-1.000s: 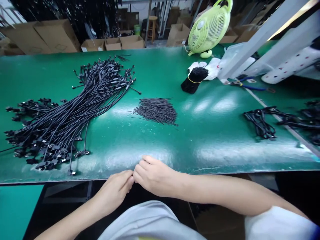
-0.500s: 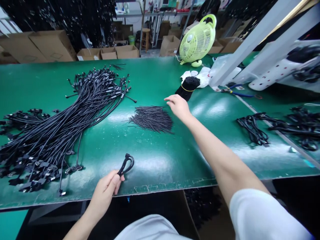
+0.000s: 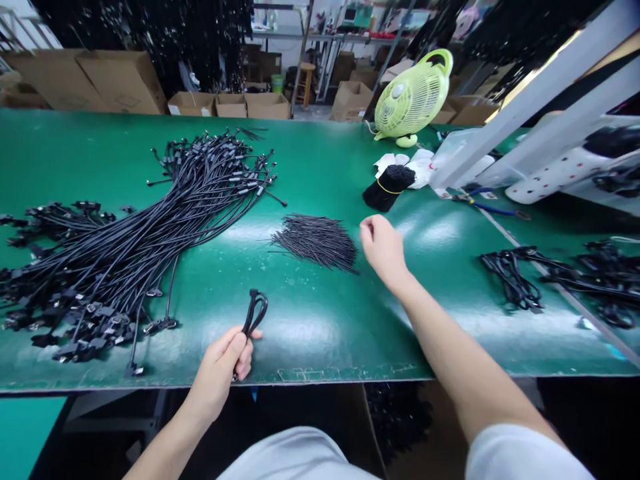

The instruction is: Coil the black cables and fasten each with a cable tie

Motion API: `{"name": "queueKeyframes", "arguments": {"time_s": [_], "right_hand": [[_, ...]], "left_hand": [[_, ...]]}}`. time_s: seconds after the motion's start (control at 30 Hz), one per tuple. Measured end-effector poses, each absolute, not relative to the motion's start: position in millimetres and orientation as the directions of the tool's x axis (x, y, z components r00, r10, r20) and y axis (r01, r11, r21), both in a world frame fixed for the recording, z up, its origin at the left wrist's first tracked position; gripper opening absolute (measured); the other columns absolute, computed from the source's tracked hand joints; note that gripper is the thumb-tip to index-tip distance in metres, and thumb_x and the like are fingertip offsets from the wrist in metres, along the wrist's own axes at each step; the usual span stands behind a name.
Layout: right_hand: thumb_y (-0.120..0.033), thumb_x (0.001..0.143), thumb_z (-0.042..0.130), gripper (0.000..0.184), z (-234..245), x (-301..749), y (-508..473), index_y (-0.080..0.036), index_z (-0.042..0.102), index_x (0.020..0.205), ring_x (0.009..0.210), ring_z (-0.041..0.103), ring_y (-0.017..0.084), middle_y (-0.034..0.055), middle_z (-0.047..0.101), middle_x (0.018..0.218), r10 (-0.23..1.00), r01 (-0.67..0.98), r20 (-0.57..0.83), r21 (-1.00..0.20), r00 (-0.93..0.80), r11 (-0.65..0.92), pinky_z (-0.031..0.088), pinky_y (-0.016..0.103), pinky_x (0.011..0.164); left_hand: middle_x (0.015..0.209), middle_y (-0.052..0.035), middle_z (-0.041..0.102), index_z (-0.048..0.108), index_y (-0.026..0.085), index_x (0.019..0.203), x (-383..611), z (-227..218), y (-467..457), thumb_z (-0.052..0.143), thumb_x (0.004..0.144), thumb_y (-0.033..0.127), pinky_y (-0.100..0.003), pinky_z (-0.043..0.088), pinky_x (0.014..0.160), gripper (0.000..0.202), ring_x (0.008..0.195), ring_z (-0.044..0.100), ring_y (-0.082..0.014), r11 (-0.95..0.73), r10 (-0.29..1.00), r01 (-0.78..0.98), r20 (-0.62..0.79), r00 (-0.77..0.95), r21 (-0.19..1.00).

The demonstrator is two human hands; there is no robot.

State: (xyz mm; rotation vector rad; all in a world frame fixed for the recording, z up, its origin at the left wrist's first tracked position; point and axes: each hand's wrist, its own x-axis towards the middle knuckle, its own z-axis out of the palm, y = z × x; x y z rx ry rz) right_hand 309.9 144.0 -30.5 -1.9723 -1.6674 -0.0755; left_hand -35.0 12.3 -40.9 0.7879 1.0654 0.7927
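Observation:
My left hand [image 3: 225, 365] is closed around a folded black cable [image 3: 255, 312] near the front edge of the green table [image 3: 310, 333]; the cable's loop sticks up above my fingers. My right hand [image 3: 383, 248] hovers just right of a loose pile of thin black ties [image 3: 315, 240], fingers curled in a pinch; whether a tie is in them I cannot make out. A large heap of black cables with connectors [image 3: 135, 240] spreads over the table's left half.
A banded bundle of black ties [image 3: 389, 187] lies behind my right hand, beside white bags [image 3: 420, 165] and a green fan [image 3: 413, 97]. Coiled cables [image 3: 515, 277] lie at the right, blue-handled pliers [image 3: 487, 208] near a slanted white frame [image 3: 505, 113]. Cardboard boxes [image 3: 230, 103] stand beyond.
My right hand has left my left hand, reached out to the tie pile, and now draws back slightly with fingers curled. My left hand has lifted the folded cable onto the table edge.

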Motion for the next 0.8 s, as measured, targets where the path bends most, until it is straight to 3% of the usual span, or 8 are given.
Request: {"name": "queueKeyframes", "arguments": {"time_s": [0.1,0.17,0.3,0.37,0.43,0.53,0.63,0.8], "right_hand": [[-0.032,0.091,0.047,0.017,-29,251,90,-0.019,0.057,0.086,0.064,0.052,0.016,0.0027,0.06,0.075,0.957,0.731,0.225,-0.682,0.182,0.021,0.041,0.027,0.062],[-0.035,0.09,0.051,0.018,-32,207,54,-0.02,0.059,0.085,0.064,0.054,0.015,0.0001,0.06,0.073,0.996,0.562,0.091,-0.823,-0.011,0.082,0.042,0.025,0.059],[-0.026,0.093,0.048,0.016,-38,146,4,-0.019,0.06,0.085,0.063,0.055,0.012,-0.0011,0.06,0.071,0.957,0.495,0.125,-0.833,-0.262,0.245,0.044,0.023,0.059],[-0.022,0.095,0.048,0.017,-38,134,-4,-0.017,0.061,0.085,0.062,0.053,0.012,0.0,0.059,0.07,0.895,0.63,0.328,-0.635,-0.303,0.447,0.042,0.024,0.059],[-0.016,0.094,0.05,0.014,-34,130,-3,-0.015,0.063,0.089,0.064,0.054,0.014,0.0022,0.06,0.072,0.717,0.713,0.543,-0.276,-0.438,0.644,0.042,0.028,0.063],[-0.006,0.09,0.049,0.018,-21,131,6,-0.01,0.064,0.097,0.083,0.06,0.019,0.009,0.067,0.09,0.346,0.557,0.622,0.177,-0.702,0.811,0.044,0.033,0.076],[-0.006,0.092,0.044,0.022,-6,131,13,-0.009,0.064,0.097,0.093,0.06,0.021,0.0124,0.067,0.098,0.187,0.368,0.486,0.307,-0.853,0.878,0.044,0.036,0.084],[-0.006,0.092,0.04,0.028,16,125,10,-0.008,0.065,0.104,0.082,0.058,0.021,0.0124,0.065,0.094,0.04,0.162,0.261,0.466,-0.965,0.87,0.045,0.039,0.082]], "left_hand": [[0.059,0.0076,0.036,0.057,0.011,0.124,-19,-33,10,0.067,0.081,0.051,-0.02,0.025,0.046,0.059,0.048,0.03,-0.0052,0.527,0.836,-0.292,-0.427,0.343,0.798],[0.059,0.0081,0.036,0.048,0.015,0.137,-10,-31,9,0.066,0.083,0.047,-0.019,0.025,0.046,0.065,0.048,0.029,-0.0052,0.524,0.837,-0.357,-0.388,0.387,0.774],[0.063,0.0061,0.038,0.05,0.014,0.137,-10,-36,6,0.059,0.088,0.045,-0.02,0.031,0.048,0.059,0.05,0.033,-0.0063,0.405,0.899,-0.38,-0.287,0.33,0.832],[0.065,0.0042,0.042,0.054,0.014,0.134,-18,-41,4,0.052,0.093,0.042,-0.021,0.035,0.051,0.05,0.052,0.037,-0.0075,0.285,0.942,-0.246,-0.222,0.252,0.927],[0.072,0.0005,0.053,0.055,0.017,0.135,-27,-43,2,0.046,0.096,0.036,-0.024,0.042,0.061,0.045,0.059,0.046,-0.01,0.121,0.973,-0.025,-0.114,0.199,0.992],[0.098,-0.0064,0.066,0.058,0.021,0.133,-41,-40,-2,0.044,0.094,0.026,-0.029,0.047,0.083,0.042,0.084,0.059,-0.0166,-0.094,0.973,0.232,0.039,0.229,0.968],[0.097,-0.0059,0.068,0.062,0.023,0.129,-51,-34,-7,0.044,0.091,0.023,-0.029,0.048,0.078,0.042,0.08,0.06,-0.0171,-0.061,0.952,0.259,-0.021,0.304,0.964],[0.054,0.0036,0.047,0.063,0.013,0.127,-55,-31,-12,0.049,0.087,0.026,-0.022,0.033,0.049,0.045,0.048,0.039,-0.0094,0.352,0.857,-0.014,-0.316,0.406,0.936]]}}
